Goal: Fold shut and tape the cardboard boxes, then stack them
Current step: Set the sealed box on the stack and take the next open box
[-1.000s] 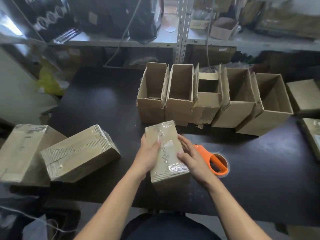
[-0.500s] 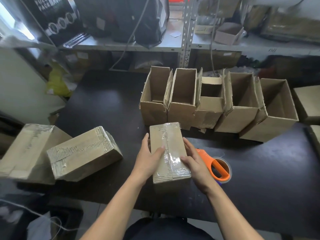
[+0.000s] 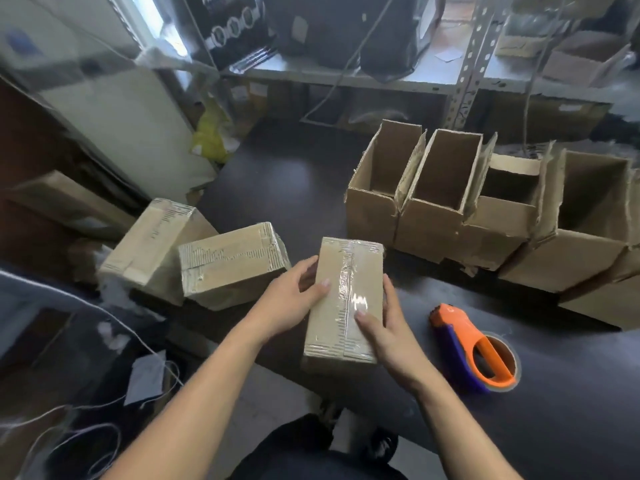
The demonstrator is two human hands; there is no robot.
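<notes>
taped box (image 3: pixel 341 299) stood at the near edge of the black table (image 3: pixel 554 393), between both hands | left hand (image 3: pixel 289 299) gripped its left side, thumb on top | right hand (image 3: pixel 388 329) gripped its right side, thumb on the tape | tape dispenser (image 3: pixel 474 351) lay just right

Bare table (image 3: pixel 294 174) between taped boxes (image 3: pixel 228 265) and open boxes (image 3: pixel 433 202)

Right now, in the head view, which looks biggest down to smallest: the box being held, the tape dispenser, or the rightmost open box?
1. Rightmost open box, though it is cut off by the frame edge.
2. Held box, which is nearer the camera, so the gap is unsure.
3. Tape dispenser.
</notes>
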